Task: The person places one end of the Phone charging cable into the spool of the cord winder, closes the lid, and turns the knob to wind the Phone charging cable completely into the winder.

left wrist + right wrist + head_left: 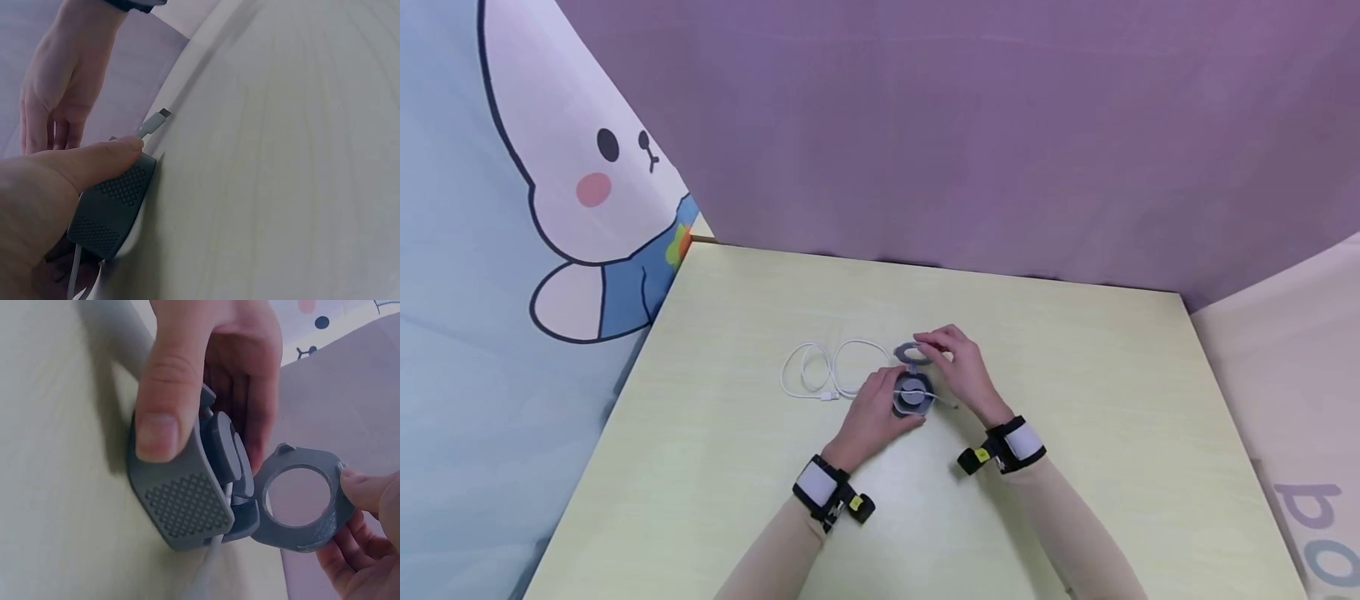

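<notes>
A grey cable winder case [913,398] with a textured outer wall [187,506] stands on the table, a round spool [228,447] inside it. My left hand [874,410] grips the case, thumb on its near side. From the case's far side rises a hinged ring-shaped lid [294,536], swung up. My right hand [958,367] pinches the lid's edge between thumb and fingers. A white cable [808,346] passes across the spool and out through both sides of the case. One short end with a metal-tipped plug [153,122] sticks out on the right.
Loose loops of the cable lie left of the case, with another white plug [829,396] among them. The pale wooden table [715,467] is bordered by a purple curtain [970,150] behind and a cartoon-printed cloth [460,400] at the left.
</notes>
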Action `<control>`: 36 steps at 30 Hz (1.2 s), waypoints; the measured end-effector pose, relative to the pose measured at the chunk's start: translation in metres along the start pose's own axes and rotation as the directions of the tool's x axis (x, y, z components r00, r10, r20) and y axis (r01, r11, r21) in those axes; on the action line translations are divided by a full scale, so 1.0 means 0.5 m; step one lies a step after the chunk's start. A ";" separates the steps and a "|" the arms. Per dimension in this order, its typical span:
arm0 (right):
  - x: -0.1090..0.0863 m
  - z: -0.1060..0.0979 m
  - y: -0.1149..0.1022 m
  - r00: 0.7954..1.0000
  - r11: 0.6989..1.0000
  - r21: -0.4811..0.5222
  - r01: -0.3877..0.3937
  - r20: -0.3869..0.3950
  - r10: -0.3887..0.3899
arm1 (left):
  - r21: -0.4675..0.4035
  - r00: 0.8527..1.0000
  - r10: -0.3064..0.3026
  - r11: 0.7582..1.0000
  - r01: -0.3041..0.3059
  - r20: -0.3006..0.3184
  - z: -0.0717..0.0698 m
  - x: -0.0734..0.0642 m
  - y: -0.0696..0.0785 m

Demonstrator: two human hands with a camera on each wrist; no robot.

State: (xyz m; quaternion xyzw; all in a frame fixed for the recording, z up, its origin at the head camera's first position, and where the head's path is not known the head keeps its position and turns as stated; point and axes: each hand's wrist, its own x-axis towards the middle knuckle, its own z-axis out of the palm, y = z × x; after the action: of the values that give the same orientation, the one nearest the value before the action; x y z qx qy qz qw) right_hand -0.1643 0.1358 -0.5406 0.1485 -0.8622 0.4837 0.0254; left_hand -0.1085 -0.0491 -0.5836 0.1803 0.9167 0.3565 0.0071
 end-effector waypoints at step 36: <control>-0.138 0.044 0.010 0.864 0.834 -0.230 0.501 0.091 -0.494 | -0.185 0.995 -0.095 0.978 0.099 0.031 -0.005 0.001 -0.013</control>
State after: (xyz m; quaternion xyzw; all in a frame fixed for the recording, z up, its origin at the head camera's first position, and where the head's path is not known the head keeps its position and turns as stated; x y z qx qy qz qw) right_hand -0.0976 0.1356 -0.5694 0.3699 -0.8472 0.3478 0.1564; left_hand -0.1113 -0.0549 -0.5857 0.1375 0.8869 0.4379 0.0512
